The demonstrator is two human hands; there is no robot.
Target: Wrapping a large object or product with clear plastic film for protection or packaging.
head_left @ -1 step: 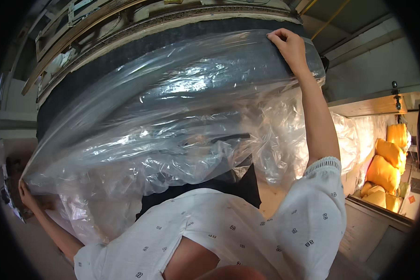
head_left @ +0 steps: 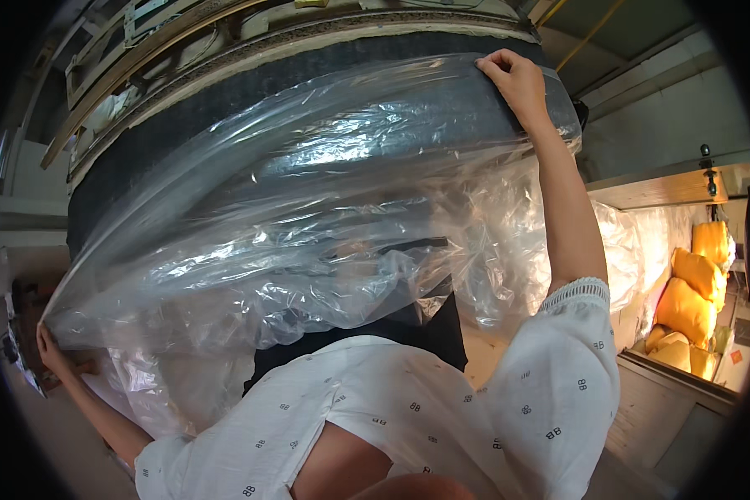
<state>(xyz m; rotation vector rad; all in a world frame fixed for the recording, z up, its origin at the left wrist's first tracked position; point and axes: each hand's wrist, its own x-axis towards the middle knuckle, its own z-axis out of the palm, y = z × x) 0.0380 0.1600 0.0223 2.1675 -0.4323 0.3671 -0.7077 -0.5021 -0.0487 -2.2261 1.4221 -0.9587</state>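
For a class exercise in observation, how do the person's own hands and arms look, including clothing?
The left hand and right hand are ungloved, the forearms bare, with no watch or bracelet visible. Loose, short white fabric sleeves bear small dark printed marks; the right one ends in an openwork band.

**Broad, dark-topped table was covered by a wide sheet of clear, glossy plastic film**

The table was bordered along its far side by a long, narrow, pale strip. Between this strip and the film's far edge, a band of dark surface was left bare, seen wider toward the left and narrower toward the right. Over the rest of the top the film was spread, and the dark surface was seen through it. Toward the near side the film was gathered in loose, crinkled folds. Bright glints were caught on its creases. Where the table's near edge ran could not be told, as it was hidden by the folds.
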